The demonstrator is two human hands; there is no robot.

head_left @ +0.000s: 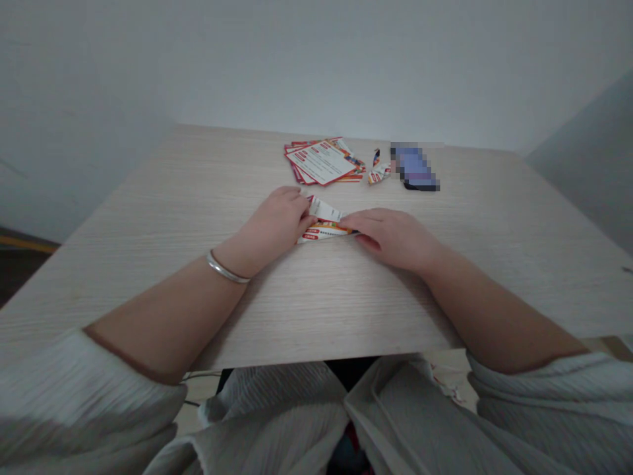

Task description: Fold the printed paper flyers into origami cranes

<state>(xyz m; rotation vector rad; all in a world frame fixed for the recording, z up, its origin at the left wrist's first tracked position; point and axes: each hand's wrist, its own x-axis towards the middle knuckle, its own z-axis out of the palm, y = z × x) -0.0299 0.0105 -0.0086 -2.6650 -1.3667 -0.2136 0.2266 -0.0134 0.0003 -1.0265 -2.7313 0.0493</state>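
Note:
A partly folded sheet of printed paper [324, 229], white with red and orange print, lies on the table between my hands. My left hand [283, 216] grips its left end, thumb on top and fingers curled at the far side. At the right end, my right hand [388, 236] is bent over the paper with its fingertips pressed on it. Parts of both ends are hidden under my fingers.
Beyond my hands lies a loose stack of printed sheets [322, 162]. Right of it are a small folded paper piece [378, 173] and a phone [418, 168], partly pixelated. The wooden table [306, 316] meets a wall at the back.

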